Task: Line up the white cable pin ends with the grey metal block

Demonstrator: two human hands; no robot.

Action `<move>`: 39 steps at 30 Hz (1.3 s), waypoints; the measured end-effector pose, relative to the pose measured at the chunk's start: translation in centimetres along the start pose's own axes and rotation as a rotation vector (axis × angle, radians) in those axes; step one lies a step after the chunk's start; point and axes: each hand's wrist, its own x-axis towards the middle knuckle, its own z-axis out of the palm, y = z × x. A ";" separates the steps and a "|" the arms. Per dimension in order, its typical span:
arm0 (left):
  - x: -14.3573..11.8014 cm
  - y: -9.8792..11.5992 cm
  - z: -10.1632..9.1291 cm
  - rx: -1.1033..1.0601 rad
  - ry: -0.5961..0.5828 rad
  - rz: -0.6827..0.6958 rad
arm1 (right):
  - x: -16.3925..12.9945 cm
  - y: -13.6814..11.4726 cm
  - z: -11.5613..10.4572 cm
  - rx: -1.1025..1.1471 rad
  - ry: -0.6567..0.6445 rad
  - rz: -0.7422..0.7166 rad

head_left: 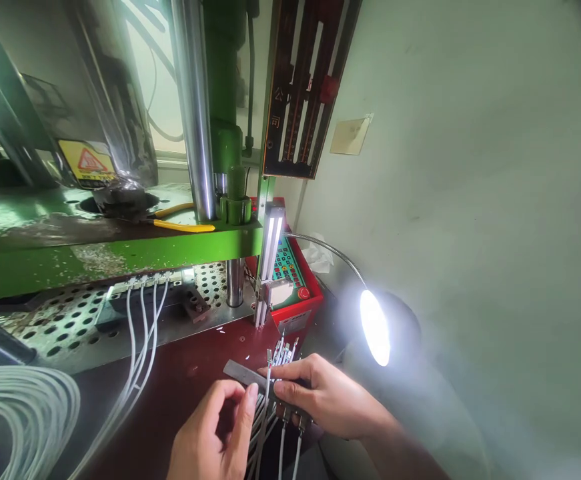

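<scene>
My right hand (323, 397) is closed on a narrow grey metal bar (243, 373), thumb and index finger lying along it. Two white cables (283, 450) hang below that hand from small metal fittings. My left hand (215, 430) is left of it with fingers curled and thumb and index tips close together at the bar; whatever lies between them is hidden. Just beside the left thumb, one white cable with a metal connector (269, 358) stands upright across the bar. Behind my right fingers is a bunch of white cables with metal connector ends (284, 350).
A green press (170, 250) stands at left, with white cables (143, 320) running from a mould (145, 287) under its plate. Yellow-handled pliers (185, 227) lie on top. Coiled cable (25, 413), a red control box (295, 300) and a lit lamp (375, 327) surround the work.
</scene>
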 end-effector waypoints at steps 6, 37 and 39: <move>2.4 1.5 -0.8 0.090 -0.095 0.149 | -0.1 -0.6 0.1 -0.081 -0.009 -0.024; 1.6 -2.0 0.0 -0.327 -0.390 -0.321 | 0.0 -0.1 -0.7 0.030 -0.008 0.019; 1.6 -1.9 0.1 -0.347 -0.381 -0.349 | 0.0 -0.1 -0.6 0.014 -0.006 0.016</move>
